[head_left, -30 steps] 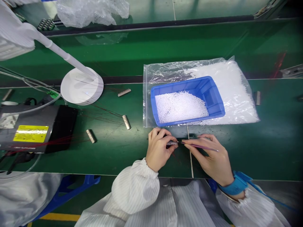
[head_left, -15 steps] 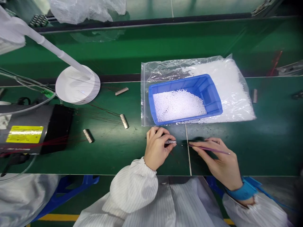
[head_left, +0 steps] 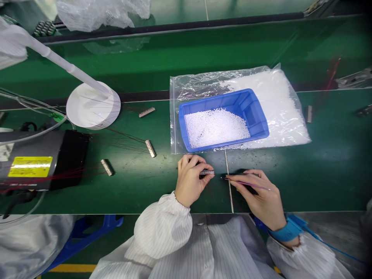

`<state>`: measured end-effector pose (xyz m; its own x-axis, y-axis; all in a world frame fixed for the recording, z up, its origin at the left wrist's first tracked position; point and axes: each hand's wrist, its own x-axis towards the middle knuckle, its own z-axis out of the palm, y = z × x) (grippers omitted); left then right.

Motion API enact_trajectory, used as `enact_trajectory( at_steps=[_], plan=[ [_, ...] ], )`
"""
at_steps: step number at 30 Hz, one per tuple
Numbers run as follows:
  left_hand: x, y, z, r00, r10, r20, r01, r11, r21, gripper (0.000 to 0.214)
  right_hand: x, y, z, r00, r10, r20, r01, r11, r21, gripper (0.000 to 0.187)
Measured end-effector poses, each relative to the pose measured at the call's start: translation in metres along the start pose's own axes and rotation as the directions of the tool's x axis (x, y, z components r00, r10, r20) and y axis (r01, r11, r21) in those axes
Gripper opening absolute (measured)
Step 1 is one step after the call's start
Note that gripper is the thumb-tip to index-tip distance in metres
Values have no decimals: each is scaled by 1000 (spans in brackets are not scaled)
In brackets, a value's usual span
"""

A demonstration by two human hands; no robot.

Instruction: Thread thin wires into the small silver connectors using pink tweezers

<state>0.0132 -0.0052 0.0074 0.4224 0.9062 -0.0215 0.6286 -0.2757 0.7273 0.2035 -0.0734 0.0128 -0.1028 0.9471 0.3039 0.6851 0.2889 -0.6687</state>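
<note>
My left hand (head_left: 190,180) rests on the green bench, its thumb and fingers closed on a small silvery block with a row of dark marks (head_left: 207,172), which looks like a connector. Part of the block is hidden by the fingers. My right hand (head_left: 260,195) grips thin purple tweezers (head_left: 250,183) like a pen. The tweezers point left, and their tip lies a short way right of the block. A tiny white speck, perhaps a bead, shows at that tip; whether it is pinched cannot be made out. Beyond both hands is a blue bin (head_left: 223,146) holding small white beads (head_left: 216,126).
Under the bin lies a clear zip bag of white beads (head_left: 285,112). Similar blocks (head_left: 150,148) with fine red wires lie to the left, near a white lamp base (head_left: 93,106) and a black device (head_left: 43,159). A blue wrist strap (head_left: 286,230) trails a cord.
My right hand has moved left with the tweezers, bringing their tip nearer the block and to the tiny white speck. My left hand keeps its grip. The view has shifted slightly.
</note>
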Motion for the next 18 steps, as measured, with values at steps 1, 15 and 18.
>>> enact_trajectory(
  at_steps=[1,15,18],
  plan=[
    [0,0,0,1000,1,-1,-1,1000,-1,9,0,0,0,1000,0,-5,0,1000,-2,26],
    [0,-2,1,1000,11,-9,-11,1000,1,10,-1,0,1,1000,-6,20,6,1000,1,28],
    [0,-2,2,1000,13,-11,-13,1000,6,10,-1,0,2,1000,-13,21,13,1000,6,28]
  ],
)
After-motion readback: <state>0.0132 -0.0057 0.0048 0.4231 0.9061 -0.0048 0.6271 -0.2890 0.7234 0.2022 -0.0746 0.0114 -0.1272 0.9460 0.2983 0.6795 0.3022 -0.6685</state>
